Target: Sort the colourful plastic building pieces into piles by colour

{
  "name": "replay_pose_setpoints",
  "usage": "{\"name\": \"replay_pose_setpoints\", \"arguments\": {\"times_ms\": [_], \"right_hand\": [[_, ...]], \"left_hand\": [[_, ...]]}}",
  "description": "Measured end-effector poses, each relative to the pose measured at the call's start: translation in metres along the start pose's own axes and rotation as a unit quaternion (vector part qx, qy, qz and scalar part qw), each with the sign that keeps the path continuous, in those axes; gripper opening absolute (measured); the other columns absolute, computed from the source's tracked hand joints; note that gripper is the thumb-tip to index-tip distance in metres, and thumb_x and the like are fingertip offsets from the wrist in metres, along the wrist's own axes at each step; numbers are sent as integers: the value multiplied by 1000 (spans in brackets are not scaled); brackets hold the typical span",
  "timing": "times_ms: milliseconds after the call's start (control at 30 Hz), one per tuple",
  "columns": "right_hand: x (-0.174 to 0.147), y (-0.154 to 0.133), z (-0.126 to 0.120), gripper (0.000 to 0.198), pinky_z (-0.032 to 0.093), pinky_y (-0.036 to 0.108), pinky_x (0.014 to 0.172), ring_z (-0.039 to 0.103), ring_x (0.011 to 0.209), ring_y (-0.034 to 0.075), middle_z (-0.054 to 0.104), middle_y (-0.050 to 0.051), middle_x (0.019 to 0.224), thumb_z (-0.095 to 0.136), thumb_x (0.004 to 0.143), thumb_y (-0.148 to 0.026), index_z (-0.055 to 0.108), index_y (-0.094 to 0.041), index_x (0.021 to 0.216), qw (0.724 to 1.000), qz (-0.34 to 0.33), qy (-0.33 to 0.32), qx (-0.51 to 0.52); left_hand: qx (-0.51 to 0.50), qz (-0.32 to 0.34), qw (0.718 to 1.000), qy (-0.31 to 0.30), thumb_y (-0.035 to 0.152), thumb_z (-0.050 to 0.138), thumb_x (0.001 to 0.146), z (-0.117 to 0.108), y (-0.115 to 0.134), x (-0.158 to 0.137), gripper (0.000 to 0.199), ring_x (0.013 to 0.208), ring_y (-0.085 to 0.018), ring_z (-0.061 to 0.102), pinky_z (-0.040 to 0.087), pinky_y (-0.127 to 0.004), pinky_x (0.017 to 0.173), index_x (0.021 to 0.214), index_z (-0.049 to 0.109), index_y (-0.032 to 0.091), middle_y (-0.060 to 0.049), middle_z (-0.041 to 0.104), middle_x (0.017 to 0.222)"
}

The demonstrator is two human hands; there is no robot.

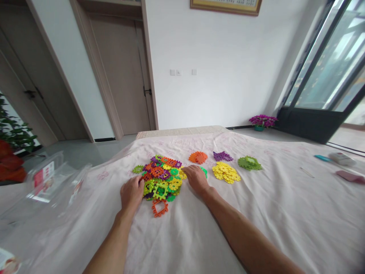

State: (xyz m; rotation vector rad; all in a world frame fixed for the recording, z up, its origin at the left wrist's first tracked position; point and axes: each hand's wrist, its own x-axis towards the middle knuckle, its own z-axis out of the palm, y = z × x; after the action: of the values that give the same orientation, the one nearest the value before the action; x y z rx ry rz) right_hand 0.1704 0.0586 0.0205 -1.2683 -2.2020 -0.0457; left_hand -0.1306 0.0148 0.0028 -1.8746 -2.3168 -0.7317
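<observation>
A mixed heap of plastic interlocking building pieces [161,182] lies on the cloth, in purple, orange, yellow and green. My left hand [131,193] is at the heap's left edge, its fingers curled in against the pieces; what they hold, if anything, is hidden. At the right edge, my right hand [196,179] has its fingertips closed on a yellow flower-shaped piece [183,173]. A green piece [203,172] shows partly behind this hand. An orange square frame piece [160,208] lies at the heap's near side.
Sorted piles stand to the right: orange pieces [198,157], purple pieces [222,156], yellow flower pieces [226,172] and green pieces [249,163]. Clear plastic packaging [54,190] sits at left. A white box-like item [341,158] lies far right on the wrinkled cloth [270,205].
</observation>
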Motion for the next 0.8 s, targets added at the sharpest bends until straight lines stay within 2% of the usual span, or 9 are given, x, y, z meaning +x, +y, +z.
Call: {"name": "replay_pose_setpoints", "arguments": {"times_ms": [100, 233, 400, 567, 700, 800], "right_hand": [[1, 20, -7, 32, 44, 32, 91, 62, 99, 21, 73, 8, 106, 42, 99, -25, 70, -22, 114, 993, 78, 88, 3], [-1, 55, -24, 36, 42, 35, 91, 59, 98, 24, 72, 9, 106, 39, 97, -24, 70, -19, 115, 966, 176, 185, -26], [-11, 93, -40, 38, 40, 39, 92, 56, 101, 27, 72, 10, 110, 39, 94, -24, 71, -19, 115, 931, 293, 212, -51], [-21, 112, -50, 39, 37, 42, 91, 54, 102, 27, 71, 10, 103, 39, 93, -26, 72, -23, 114, 897, 383, 214, -59], [-24, 117, -50, 36, 36, 42, 92, 51, 103, 28, 69, 11, 109, 43, 92, -27, 72, -24, 113, 883, 387, 250, -90], [-19, 108, -45, 31, 35, 41, 95, 49, 107, 28, 68, 8, 112, 49, 89, -24, 74, -24, 108, 907, 314, 261, -99]], "left_hand": [[1, -1, 1000, 2, 32, 39, 95, 0, 0, 0, 39, 114, -22, 62, 43, -33, 98, 120, 66, 22, -7, 69, 124], [-5, 0, 1000, 3, 32, 38, 95, 1, -1, -1, 39, 115, -22, 62, 42, -34, 99, 121, 66, 22, -7, 69, 124], [-10, 5, 1000, 0, 32, 36, 95, 1, -1, -1, 41, 115, -23, 62, 42, -35, 100, 121, 65, 20, -7, 69, 124], [-8, 9, 1000, 1, 32, 36, 95, 1, -1, -1, 41, 114, -24, 62, 42, -36, 99, 121, 65, 19, -8, 69, 124], [-8, 7, 1000, -1, 32, 36, 95, 1, -1, -1, 41, 113, -24, 62, 43, -37, 98, 121, 65, 19, -8, 70, 123], [-8, 7, 1000, -2, 33, 36, 96, 0, 0, -1, 41, 114, -24, 62, 42, -36, 99, 121, 66, 19, -8, 69, 123]]}}
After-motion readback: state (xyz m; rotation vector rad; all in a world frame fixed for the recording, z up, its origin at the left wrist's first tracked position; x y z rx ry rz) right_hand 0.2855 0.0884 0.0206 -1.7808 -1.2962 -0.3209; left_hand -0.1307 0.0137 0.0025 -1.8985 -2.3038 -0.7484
